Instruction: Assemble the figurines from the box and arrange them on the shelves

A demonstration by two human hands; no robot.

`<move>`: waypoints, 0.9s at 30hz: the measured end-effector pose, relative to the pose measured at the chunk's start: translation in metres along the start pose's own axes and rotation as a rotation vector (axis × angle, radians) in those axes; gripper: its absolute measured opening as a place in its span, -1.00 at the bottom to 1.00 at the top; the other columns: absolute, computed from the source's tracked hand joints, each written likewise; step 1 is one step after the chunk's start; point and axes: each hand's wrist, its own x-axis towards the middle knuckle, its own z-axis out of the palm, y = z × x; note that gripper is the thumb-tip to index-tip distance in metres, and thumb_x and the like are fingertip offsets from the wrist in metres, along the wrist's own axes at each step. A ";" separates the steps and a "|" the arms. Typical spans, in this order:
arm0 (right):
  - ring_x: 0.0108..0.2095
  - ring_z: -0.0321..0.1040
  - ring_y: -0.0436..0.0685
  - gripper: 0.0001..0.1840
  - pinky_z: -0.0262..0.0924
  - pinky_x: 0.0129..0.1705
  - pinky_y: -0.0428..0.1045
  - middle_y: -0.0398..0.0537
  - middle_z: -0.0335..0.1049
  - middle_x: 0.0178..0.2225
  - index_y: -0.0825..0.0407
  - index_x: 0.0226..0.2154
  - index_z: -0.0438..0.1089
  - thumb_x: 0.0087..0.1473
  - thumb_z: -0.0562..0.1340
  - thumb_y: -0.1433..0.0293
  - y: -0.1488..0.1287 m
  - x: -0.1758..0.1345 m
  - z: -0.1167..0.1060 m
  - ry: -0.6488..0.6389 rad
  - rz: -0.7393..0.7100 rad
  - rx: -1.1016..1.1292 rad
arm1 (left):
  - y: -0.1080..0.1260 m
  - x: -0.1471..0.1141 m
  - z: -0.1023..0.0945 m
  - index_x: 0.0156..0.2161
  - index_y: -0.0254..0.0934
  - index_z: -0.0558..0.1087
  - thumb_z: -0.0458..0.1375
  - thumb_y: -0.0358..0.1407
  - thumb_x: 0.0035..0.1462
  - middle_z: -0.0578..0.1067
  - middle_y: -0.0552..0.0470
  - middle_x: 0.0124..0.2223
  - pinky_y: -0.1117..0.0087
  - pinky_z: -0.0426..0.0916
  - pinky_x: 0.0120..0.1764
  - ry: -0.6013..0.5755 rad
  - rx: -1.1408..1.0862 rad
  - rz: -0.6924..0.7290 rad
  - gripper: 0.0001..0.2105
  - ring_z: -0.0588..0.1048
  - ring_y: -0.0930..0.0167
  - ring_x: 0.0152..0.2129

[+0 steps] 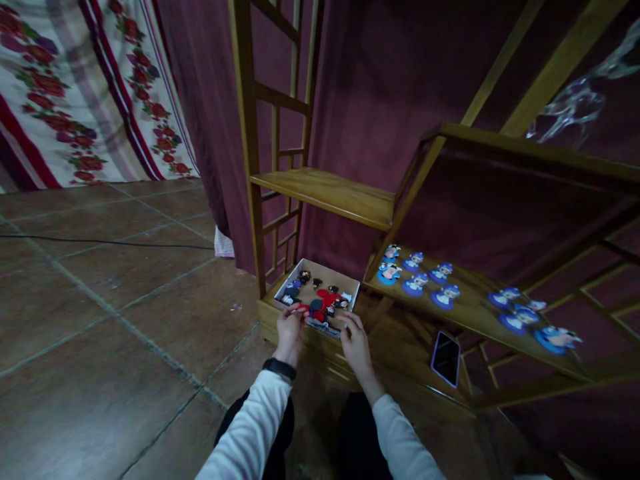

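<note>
A shallow cardboard box (354, 288) holds several small figurines, some with dark tops, along with red and dark round pieces. My left hand (290, 330) is at the near left edge of the box, its fingers closed on a small red piece (303, 309) whose full shape the fingers hide. At the near right corner, my right hand (355, 339) has curved fingers, with thumb and forefinger a little apart. Nothing clearly shows between them. Just beyond the fingertips lie red pieces (327, 300) and small figurines.
A wooden display shelf (320, 190) rises around the box. On its right-hand board (473, 303) stand several blue-and-white figurines (445, 295) on round bases. Lower down lies a phone (445, 359). Clear glass-like ornaments (573, 103) sit higher up. A black cable (110, 242) crosses the tiled floor.
</note>
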 end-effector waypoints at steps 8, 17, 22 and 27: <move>-0.12 0.30 0.05 -0.64 0.15 -0.01 -0.02 -0.06 0.36 -0.17 -0.01 -0.22 0.38 -0.03 0.01 0.57 0.054 0.078 0.051 -0.110 0.141 -0.143 | 0.029 0.060 0.012 -0.32 -0.37 0.35 0.00 -0.67 -0.10 0.46 0.00 -0.45 0.61 0.28 -0.60 0.079 -0.160 0.016 -0.75 0.43 0.57 -0.63; -0.02 0.23 0.17 -0.65 0.04 -0.01 0.02 0.19 0.35 -0.10 0.12 -0.12 0.36 0.04 0.02 0.55 0.071 0.132 0.082 -0.258 0.372 -0.701 | 0.074 0.080 0.005 -0.26 -0.37 0.35 -0.01 -0.64 -0.04 0.46 0.01 -0.43 0.64 0.30 -0.59 0.029 -0.310 -0.099 -0.75 0.45 0.58 -0.59; -0.04 0.25 0.25 -0.69 0.11 -0.11 0.04 0.31 0.37 -0.13 0.21 -0.22 0.43 -0.01 0.07 0.54 0.074 0.152 0.086 -0.435 0.501 -0.863 | 0.081 0.090 0.002 -0.25 -0.37 0.37 -0.01 -0.63 0.00 0.45 0.00 -0.43 0.63 0.33 -0.56 0.020 -0.348 -0.179 -0.76 0.46 0.56 -0.56; -0.09 0.27 0.24 -0.66 0.12 -0.14 0.03 0.25 0.41 -0.17 0.17 -0.24 0.45 -0.02 0.05 0.59 0.080 0.156 0.083 -0.485 0.438 -0.881 | 0.085 0.095 -0.002 -0.24 -0.37 0.38 -0.03 -0.63 0.02 0.46 -0.02 -0.41 0.61 0.35 -0.54 0.001 -0.356 -0.243 -0.76 0.47 0.55 -0.56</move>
